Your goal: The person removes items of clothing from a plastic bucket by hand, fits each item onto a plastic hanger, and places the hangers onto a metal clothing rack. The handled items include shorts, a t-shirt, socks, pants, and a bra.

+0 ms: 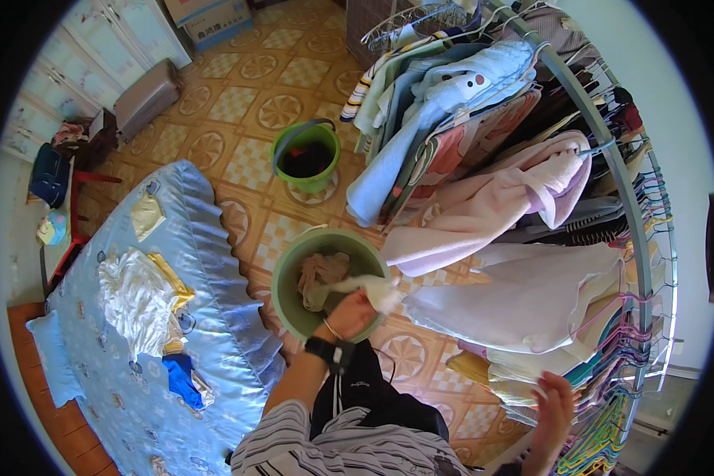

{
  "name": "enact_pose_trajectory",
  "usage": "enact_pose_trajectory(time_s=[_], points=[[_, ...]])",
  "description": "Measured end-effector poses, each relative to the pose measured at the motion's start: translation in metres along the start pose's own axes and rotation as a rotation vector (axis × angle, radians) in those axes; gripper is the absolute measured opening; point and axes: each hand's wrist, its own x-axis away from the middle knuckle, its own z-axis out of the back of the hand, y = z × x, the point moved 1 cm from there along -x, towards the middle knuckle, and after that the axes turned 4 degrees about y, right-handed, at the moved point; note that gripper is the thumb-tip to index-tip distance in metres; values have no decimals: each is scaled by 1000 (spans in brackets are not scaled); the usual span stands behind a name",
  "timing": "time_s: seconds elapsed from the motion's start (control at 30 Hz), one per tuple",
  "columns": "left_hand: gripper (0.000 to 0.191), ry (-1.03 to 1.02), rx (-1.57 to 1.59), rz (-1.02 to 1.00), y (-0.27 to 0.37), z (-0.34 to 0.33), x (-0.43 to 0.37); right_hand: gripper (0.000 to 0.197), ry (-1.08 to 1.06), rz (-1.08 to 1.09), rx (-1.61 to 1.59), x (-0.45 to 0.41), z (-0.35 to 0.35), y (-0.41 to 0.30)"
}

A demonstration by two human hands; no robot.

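Note:
My left hand (352, 314), with a dark watch and a bangle at the wrist, grips a pale cream cloth (384, 293) over the rim of a green bucket (282, 285). The cloth trails back into the bucket, where a brownish-pink garment (324, 271) lies bunched. Off to the right, my right hand (554, 404) is raised with its fingers apart and holds nothing. Beside it are hung clothes and a cluster of colourful hangers (598, 440) on the rack's metal rail (622, 178). A white garment (523, 303) hangs on the rack, nearest the cloth.
A second, brighter green bucket (315, 181) with dark contents stands farther off. Left is a bed (226, 339) with a blue ruffled cover, holding a white garment (134, 297) and a blue one (182, 381). A pink robe (482, 202) juts out from the rack. Cardboard boxes (217, 27) stand behind.

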Motion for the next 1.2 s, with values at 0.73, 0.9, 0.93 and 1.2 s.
enact_pose_trajectory(time_s=[0.73, 0.9, 0.93, 1.2], points=[[42, -339, 79, 329, -149, -250, 145, 31, -505, -66, -360, 139, 127, 89], [36, -356, -313, 157, -202, -314, 143, 38, -360, 288, 372, 184, 189, 152], [36, -375, -444, 69, -213, -318, 142, 38, -299, 272, 352, 197, 203, 168], [30, -1006, -1355, -36, -312, -386, 208, 45, 216, 240, -29, 264, 259, 195]])
